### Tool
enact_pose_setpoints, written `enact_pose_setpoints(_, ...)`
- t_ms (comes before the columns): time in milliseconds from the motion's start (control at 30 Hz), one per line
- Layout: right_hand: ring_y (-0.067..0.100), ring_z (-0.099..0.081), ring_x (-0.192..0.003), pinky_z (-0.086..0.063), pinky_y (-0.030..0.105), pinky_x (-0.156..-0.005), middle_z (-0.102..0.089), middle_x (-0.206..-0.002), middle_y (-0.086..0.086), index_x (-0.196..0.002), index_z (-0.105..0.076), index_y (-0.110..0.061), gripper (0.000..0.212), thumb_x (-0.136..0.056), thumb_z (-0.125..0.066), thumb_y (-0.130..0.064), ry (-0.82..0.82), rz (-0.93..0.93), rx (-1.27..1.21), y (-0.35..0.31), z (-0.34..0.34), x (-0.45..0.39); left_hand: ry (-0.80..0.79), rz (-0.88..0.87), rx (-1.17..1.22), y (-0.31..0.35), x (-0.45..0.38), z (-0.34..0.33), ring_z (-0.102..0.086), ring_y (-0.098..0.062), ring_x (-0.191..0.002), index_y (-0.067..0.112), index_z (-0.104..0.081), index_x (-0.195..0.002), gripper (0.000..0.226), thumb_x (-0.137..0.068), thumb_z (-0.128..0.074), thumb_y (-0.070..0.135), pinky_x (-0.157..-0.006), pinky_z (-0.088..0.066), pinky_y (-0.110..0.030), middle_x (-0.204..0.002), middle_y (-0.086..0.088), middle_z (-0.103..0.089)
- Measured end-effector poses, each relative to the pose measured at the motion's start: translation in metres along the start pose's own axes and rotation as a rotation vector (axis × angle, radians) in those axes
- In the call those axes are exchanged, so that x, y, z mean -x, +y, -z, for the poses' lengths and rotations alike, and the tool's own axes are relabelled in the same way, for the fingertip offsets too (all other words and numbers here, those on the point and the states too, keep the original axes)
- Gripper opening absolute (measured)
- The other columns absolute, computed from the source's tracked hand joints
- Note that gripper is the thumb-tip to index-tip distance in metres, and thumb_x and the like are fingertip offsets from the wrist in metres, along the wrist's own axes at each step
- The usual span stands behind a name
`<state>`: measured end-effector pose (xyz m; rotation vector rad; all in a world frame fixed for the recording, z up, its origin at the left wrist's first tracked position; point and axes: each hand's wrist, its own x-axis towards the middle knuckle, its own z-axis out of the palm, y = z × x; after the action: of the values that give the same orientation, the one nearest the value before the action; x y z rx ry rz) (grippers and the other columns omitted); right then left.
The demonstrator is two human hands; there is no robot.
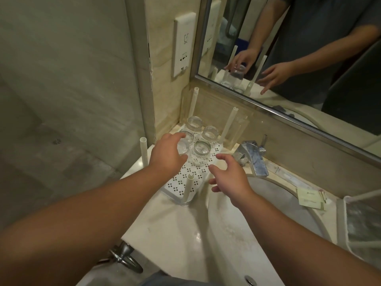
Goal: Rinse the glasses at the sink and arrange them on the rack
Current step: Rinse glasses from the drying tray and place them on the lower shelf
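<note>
Both bare forearms reach forward and slightly leftward from the bottom corners of the view, toward the white perforated rack that sits on the counter left of the sink. The left hand is palm down over the rack's far half, its fingers curled around the top of an upturned glass; the thumb comes round the near side of that glass and the fingertips cover its far side. The right hand hovers just beside the rack's right edge, above the rim of the basin, with the fingers spread and loosely bent, the thumb pointing toward the rack, holding nothing and touching nothing that can be made out. Four more glasses stand upside down on the rack close to the held one: one just right of it, one behind it and partly hidden by the fingers, one at the back and one at the back right. White posts rise from the rack's corners, the nearest one between the two wrists. The chrome faucet stands just right of the rack, beyond the right hand. The mirror above reflects both hands and the held glass.
</note>
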<state>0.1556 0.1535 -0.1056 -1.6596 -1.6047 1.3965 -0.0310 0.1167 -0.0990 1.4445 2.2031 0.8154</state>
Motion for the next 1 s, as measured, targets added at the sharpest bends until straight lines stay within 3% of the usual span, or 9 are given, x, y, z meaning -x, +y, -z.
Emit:
enact_pose_setpoints(167, 0.017, -0.071, -0.066, -0.052, 0.026, -0.049, -0.057, -0.114, -0.011, -0.136, -0.046, -0.038, 0.050, -0.089, -0.064, -0.034, -0.009, -0.015, -0.098, -0.004, 0.006, 0.011, 0.063, -0.064, 0.014, 0.031, 0.005, 0.019, -0.053, -0.024, -0.121, 0.035, -0.055, -0.134, 0.060, -0.079, -0.078, 0.030, -0.099, -0.046, -0.041, -0.129, 0.002, -0.058)
enact_pose_setpoints(233, 0.017, -0.068, -0.069, -0.051, 0.027, -0.052, -0.059, -0.113, -0.007, -0.136, -0.046, -0.033, 0.049, -0.091, -0.063, -0.040, -0.017, -0.037, -0.145, -0.006, 0.010, 0.016, 0.100, -0.091, 0.031, 0.046, 0.007, 0.025, -0.055, -0.022, -0.118, 0.038, -0.056, -0.132, 0.059, -0.077, -0.078, 0.035, -0.096, -0.048, -0.038, -0.128, 0.004, -0.059)
enact_pose_setpoints(333, 0.019, -0.067, -0.073, -0.052, 0.030, -0.059, -0.065, -0.110, 0.001, -0.127, -0.053, -0.029, 0.038, -0.094, -0.059, -0.047, -0.066, -0.115, -0.339, -0.014, 0.017, 0.021, 0.141, -0.115, 0.125, 0.069, 0.011, 0.033, -0.058, -0.015, -0.115, 0.037, -0.057, -0.132, 0.060, -0.076, -0.079, 0.040, -0.087, -0.045, -0.027, -0.131, 0.006, -0.059)
enact_pose_setpoints(433, 0.022, -0.068, -0.073, -0.053, 0.033, -0.060, -0.071, -0.111, 0.007, -0.116, -0.055, -0.028, 0.032, -0.094, -0.056, -0.052, -0.130, -0.157, -0.587, -0.023, 0.024, 0.027, 0.127, -0.134, 0.243, 0.091, 0.018, 0.039, -0.058, -0.012, -0.116, 0.035, -0.056, -0.134, 0.062, -0.076, -0.079, 0.042, -0.083, -0.047, -0.025, -0.133, 0.006, -0.060)
enact_pose_setpoints(633, 0.027, -0.066, -0.093, -0.053, 0.033, -0.067, -0.073, -0.111, 0.009, -0.128, -0.051, -0.021, 0.086, -0.061, -0.058, -0.075, -0.256, -0.108, -0.754, -0.034, 0.031, 0.044, 0.076, -0.097, 0.523, 0.126, 0.032, 0.040, -0.050, 0.000, -0.108, 0.037, -0.056, -0.134, 0.060, -0.078, -0.078, 0.039, -0.087, -0.040, -0.021, -0.135, 0.009, -0.060)
enact_pose_setpoints(733, 0.028, -0.064, -0.100, -0.051, 0.036, -0.074, -0.073, -0.111, 0.007, -0.134, -0.050, -0.022, 0.090, -0.062, -0.057, -0.075, -0.291, -0.060, -0.810, -0.039, 0.037, 0.052, 0.008, -0.047, 0.708, 0.135, 0.038, 0.040, -0.062, -0.017, -0.111, 0.043, -0.060, -0.126, 0.051, -0.078, -0.080, 0.037, -0.094, -0.051, -0.034, -0.123, 0.008, -0.061)
enact_pose_setpoints(800, 0.030, -0.063, -0.107, -0.050, 0.039, -0.081, -0.071, -0.115, 0.005, -0.135, -0.051, -0.024, 0.085, -0.066, -0.056, -0.074, -0.299, -0.019, -0.851, -0.041, 0.042, 0.056, -0.029, 0.000, 0.833, 0.137, 0.042, 0.041, -0.070, -0.024, -0.096, 0.042, -0.062, -0.116, 0.044, -0.077, -0.081, 0.034, -0.088, -0.058, -0.047, -0.110, 0.006, -0.061)
enact_pose_setpoints(867, 0.031, -0.062, -0.114, -0.047, 0.042, -0.090, -0.070, -0.118, 0.003, -0.134, -0.051, -0.030, 0.079, -0.069, -0.056, -0.073, -0.300, 0.017, -0.889, -0.044, 0.047, 0.059, -0.066, 0.058, 0.942, 0.137, 0.043, 0.039, -0.072, -0.019, -0.080, 0.038, -0.063, -0.115, 0.043, -0.077, -0.083, 0.031, -0.081, -0.061, -0.047, -0.116, -0.005, -0.062)
enact_pose_setpoints(1000, 0.024, -0.062, -0.104, -0.047, 0.042, -0.091, -0.068, -0.107, 0.002, -0.135, -0.054, -0.033, 0.074, -0.070, -0.061, -0.069, -0.276, 0.084, -0.920, -0.052, 0.056, 0.064, -0.166, 0.120, 1.128, 0.136, 0.046, 0.034, -0.072, -0.028, -0.084, 0.031, -0.062, -0.111, 0.040, -0.079, -0.082, 0.018, -0.074, -0.061, -0.041, -0.120, -0.022, -0.064)
